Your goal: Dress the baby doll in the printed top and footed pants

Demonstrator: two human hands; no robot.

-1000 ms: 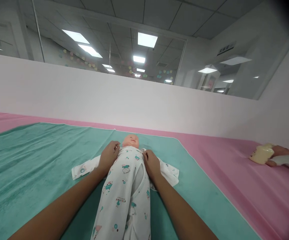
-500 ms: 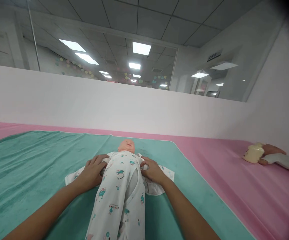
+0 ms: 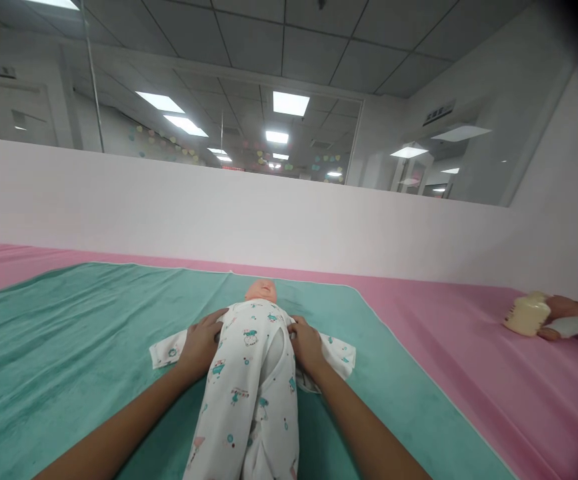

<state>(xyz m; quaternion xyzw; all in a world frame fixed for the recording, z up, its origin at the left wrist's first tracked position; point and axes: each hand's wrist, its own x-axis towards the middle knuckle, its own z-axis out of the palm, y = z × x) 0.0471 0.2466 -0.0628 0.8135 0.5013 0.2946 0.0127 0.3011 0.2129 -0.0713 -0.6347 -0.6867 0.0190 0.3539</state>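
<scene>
A baby doll (image 3: pixel 261 291) lies on its back on a teal towel (image 3: pixel 69 333), dressed in a white printed onesie (image 3: pixel 251 380). My left hand (image 3: pixel 199 343) rests on the doll's left side at chest height, fingers curled onto the fabric. Against the opposite side, my right hand (image 3: pixel 306 343) lies with its fingers curled onto the onesie. The garment's sleeves spread flat to both sides.
The towel lies on a pink padded surface (image 3: pixel 469 347) backed by a low white wall. At the far right another person's hand (image 3: pixel 566 310) holds a cream bottle (image 3: pixel 526 315).
Both my hands slid from the doll's shoulders down to its sides. The view shifted slightly.
</scene>
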